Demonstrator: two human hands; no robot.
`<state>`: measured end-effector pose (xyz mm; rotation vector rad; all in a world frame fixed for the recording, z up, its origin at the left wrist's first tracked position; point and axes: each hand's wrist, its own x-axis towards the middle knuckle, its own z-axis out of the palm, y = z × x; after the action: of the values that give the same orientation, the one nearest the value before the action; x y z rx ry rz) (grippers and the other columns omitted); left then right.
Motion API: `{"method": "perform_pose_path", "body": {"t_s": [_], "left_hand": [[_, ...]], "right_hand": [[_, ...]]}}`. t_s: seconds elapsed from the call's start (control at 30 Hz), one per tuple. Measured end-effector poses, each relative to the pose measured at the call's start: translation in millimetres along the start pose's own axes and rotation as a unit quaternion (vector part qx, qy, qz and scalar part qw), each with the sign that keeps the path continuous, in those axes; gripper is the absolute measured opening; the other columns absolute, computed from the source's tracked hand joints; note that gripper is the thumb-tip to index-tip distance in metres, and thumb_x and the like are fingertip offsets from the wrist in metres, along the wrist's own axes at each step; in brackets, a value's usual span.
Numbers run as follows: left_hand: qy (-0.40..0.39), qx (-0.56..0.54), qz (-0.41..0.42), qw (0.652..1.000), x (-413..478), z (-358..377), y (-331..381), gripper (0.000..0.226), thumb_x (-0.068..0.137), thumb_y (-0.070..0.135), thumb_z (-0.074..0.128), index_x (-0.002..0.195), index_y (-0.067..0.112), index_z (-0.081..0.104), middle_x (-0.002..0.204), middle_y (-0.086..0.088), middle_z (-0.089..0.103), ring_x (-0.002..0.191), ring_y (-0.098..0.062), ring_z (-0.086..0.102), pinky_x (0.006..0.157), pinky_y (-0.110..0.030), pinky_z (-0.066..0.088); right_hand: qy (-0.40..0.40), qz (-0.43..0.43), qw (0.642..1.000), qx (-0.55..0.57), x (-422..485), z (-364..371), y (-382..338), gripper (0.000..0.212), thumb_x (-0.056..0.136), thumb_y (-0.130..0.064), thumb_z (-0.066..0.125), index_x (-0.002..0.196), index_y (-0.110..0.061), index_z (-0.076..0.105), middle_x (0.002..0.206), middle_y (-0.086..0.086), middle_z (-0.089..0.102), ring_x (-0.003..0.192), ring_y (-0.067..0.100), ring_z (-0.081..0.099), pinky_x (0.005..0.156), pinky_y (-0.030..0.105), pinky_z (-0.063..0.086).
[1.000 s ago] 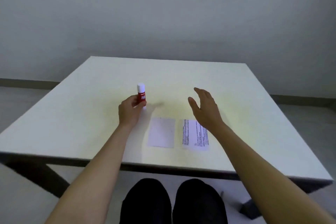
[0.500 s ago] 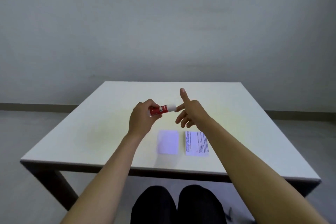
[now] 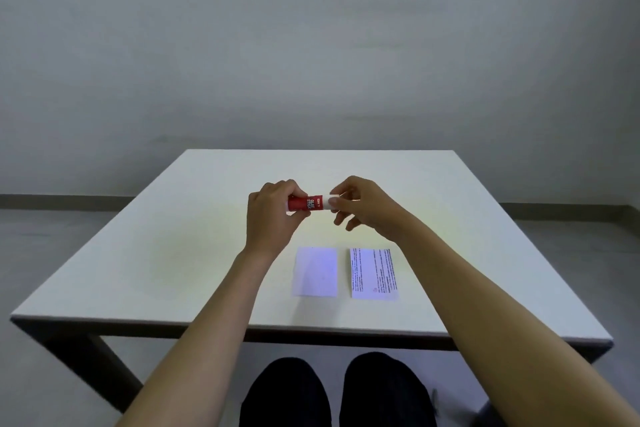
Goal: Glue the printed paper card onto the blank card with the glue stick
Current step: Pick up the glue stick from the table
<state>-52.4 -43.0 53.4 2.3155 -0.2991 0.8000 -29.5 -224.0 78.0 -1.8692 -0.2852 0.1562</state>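
A red glue stick with a white cap is held level above the table's middle. My left hand grips its red body. My right hand pinches the white cap end between thumb and fingers. Below the hands, near the front edge, a blank white card lies flat. A printed paper card with lines of black text lies just to its right, a small gap between them.
The white square table stands before a plain grey wall. My dark-clad knees show under the front edge, and dark table legs angle down at the left.
My left hand lifted the glue stick off the table and turned it level. My right hand came in from the right and closed on the cap end. The view has tilted upward.
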Motion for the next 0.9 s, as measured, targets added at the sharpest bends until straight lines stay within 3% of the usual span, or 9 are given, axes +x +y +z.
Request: {"method": "perform_pose_path", "body": {"t_s": [0.07,0.17,0.3,0.43,0.53,0.6,0.73,0.8,0.9], "left_hand": [[-0.009,0.001,0.001,1.000,1,1,-2,0.022,0.066,0.010,0.080,0.081,0.013,0.065,0.079,0.000,0.070,0.078,-0.026,0.060,0.077,-0.047,0.048],[-0.021,0.009,0.003,1.000,2,4,-2,0.023,0.065,0.013,0.081,0.081,0.015,0.064,0.077,0.006,0.067,0.077,-0.024,0.060,0.079,-0.042,0.046],[-0.076,-0.021,-0.055,0.995,-1,5,-15,0.024,0.065,0.020,0.082,0.082,0.019,0.065,0.071,0.014,0.061,0.071,-0.018,0.061,0.070,-0.030,0.047],[-0.106,-0.111,-0.169,0.974,-10,0,-36,0.024,0.071,0.026,0.079,0.093,0.027,0.068,0.079,0.012,0.070,0.072,-0.011,0.065,0.068,-0.023,0.046],[-0.102,-0.220,-0.226,0.944,-16,-1,-42,0.033,0.080,0.019,0.072,0.113,0.024,0.067,0.090,0.000,0.074,0.074,-0.017,0.071,0.069,-0.019,0.050],[-0.087,-0.273,-0.249,0.925,-19,1,-40,0.022,0.083,0.015,0.069,0.104,0.022,0.069,0.094,-0.001,0.074,0.081,-0.016,0.072,0.073,-0.018,0.048],[-0.057,-0.330,-0.265,0.904,-21,7,-31,0.007,0.080,0.010,0.066,0.086,0.009,0.066,0.075,0.010,0.072,0.077,-0.008,0.065,0.091,-0.033,0.046],[-0.044,-0.360,-0.261,0.895,-20,9,-26,0.008,0.077,0.012,0.067,0.083,0.006,0.064,0.072,0.009,0.071,0.076,-0.008,0.064,0.094,-0.037,0.046],[-0.024,-0.413,-0.270,0.870,-18,10,-20,0.008,0.077,0.010,0.069,0.084,0.011,0.070,0.084,0.006,0.073,0.090,-0.011,0.067,0.100,-0.042,0.048]], "right_hand": [[0.002,0.013,1.000,0.005,2,0,3,0.025,0.086,-0.027,0.067,0.100,-0.009,0.056,0.082,0.005,0.063,0.057,0.017,0.065,0.045,0.023,0.047],[0.023,0.053,0.998,-0.024,7,2,6,0.035,0.089,-0.041,0.059,0.080,-0.008,0.058,0.066,0.009,0.063,0.041,0.015,0.057,0.039,0.021,0.042],[0.051,-0.005,0.998,-0.035,12,-4,18,0.007,0.087,-0.016,0.063,0.085,-0.010,0.060,0.067,0.005,0.062,0.049,0.015,0.058,0.048,0.022,0.048],[0.142,0.019,0.976,-0.164,10,-36,48,0.017,0.082,-0.011,0.068,0.097,-0.008,0.063,0.081,0.003,0.061,0.061,0.020,0.060,0.062,0.025,0.048],[0.175,0.067,0.928,-0.321,4,-53,69,0.013,0.080,-0.006,0.059,0.067,-0.004,0.062,0.070,0.006,0.053,0.070,0.028,0.051,0.061,0.031,0.041],[0.164,0.094,0.911,-0.366,4,-55,81,0.026,0.080,-0.005,0.053,0.054,-0.006,0.046,0.065,0.009,0.045,0.067,0.028,0.045,0.055,0.029,0.032],[0.150,0.112,0.878,-0.440,4,-55,101,0.021,0.092,-0.013,0.046,0.095,-0.002,0.063,0.111,0.014,0.056,0.101,0.034,0.058,0.079,0.034,0.045],[0.147,0.111,0.879,-0.440,4,-55,107,0.031,0.093,-0.015,0.046,0.121,-0.008,0.058,0.122,0.012,0.054,0.112,0.031,0.055,0.087,0.036,0.045],[0.140,0.110,0.889,-0.423,1,-57,112,0.048,0.091,-0.015,0.049,0.139,-0.015,0.041,0.128,0.012,0.052,0.116,0.030,0.053,0.088,0.038,0.047]]}}
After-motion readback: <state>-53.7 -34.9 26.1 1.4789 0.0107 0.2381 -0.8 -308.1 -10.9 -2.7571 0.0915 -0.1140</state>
